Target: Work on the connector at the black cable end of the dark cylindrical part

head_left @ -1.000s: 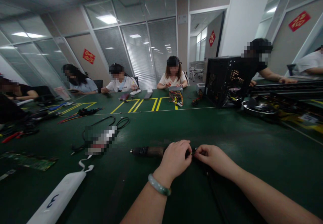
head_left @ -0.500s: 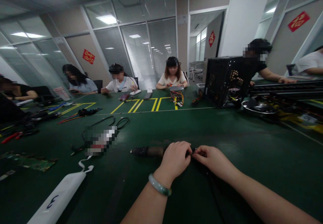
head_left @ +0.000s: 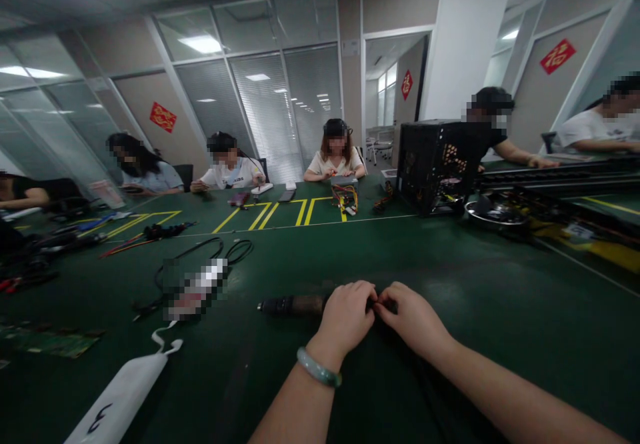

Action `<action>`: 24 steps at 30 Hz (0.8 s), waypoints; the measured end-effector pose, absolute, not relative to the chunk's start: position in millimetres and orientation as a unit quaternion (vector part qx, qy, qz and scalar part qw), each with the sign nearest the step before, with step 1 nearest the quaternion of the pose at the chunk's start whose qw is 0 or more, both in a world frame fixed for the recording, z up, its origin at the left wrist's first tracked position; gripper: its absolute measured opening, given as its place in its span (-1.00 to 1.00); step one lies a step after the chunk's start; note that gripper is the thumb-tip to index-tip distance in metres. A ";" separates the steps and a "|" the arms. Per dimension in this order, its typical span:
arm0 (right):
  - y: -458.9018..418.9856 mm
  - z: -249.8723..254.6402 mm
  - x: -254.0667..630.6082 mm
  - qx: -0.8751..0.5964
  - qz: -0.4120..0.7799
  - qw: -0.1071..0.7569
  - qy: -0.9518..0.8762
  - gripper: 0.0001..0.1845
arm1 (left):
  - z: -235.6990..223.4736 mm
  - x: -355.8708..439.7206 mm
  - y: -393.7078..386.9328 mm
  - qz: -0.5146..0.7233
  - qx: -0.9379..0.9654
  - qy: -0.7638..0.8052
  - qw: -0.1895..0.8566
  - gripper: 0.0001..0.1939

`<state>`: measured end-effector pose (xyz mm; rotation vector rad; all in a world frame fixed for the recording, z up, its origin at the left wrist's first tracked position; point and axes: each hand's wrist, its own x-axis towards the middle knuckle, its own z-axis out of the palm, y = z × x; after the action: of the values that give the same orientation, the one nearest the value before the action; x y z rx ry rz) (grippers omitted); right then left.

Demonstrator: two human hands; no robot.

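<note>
An electric screwdriver [head_left: 305, 305] lies on the green table, its metal tip pointing left. My left hand [head_left: 345, 314], with a jade bangle [head_left: 319, 369] at the wrist, is closed around its rear part and hides that section. Close by on the right, my right hand [head_left: 413, 314] pinches thumb and fingers together at the screwdriver's back end, where its dark cord [head_left: 425, 384] appears to start. The cord trails toward the lower edge. Both hands' fingertips nearly meet, and the exact spot they grip is mostly covered.
To the left lie a white power strip [head_left: 120, 397], a blurred-out item [head_left: 197, 291] with black cable, and a green circuit board [head_left: 55, 339]. A black computer case [head_left: 425, 167] and a round metal dish [head_left: 495, 214] stand at the right. Several people sit across the table.
My right hand has drawn slightly left, closer to my left hand, fingers still pinched. My left hand keeps its hold on the screwdriver. The view has turned a little right.
</note>
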<state>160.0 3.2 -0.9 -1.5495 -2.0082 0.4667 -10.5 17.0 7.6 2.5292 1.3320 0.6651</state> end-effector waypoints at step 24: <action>13.4 7.5 266.5 -0.607 0.180 0.228 -0.740 -0.84 | 30.3 -8.7 -1.1 0.297 0.866 0.386 0.115 -0.65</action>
<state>266.5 13.4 7.5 -1.6721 -2.0370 0.4955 -8.7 -1.1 30.3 2.5372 1.1309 0.8713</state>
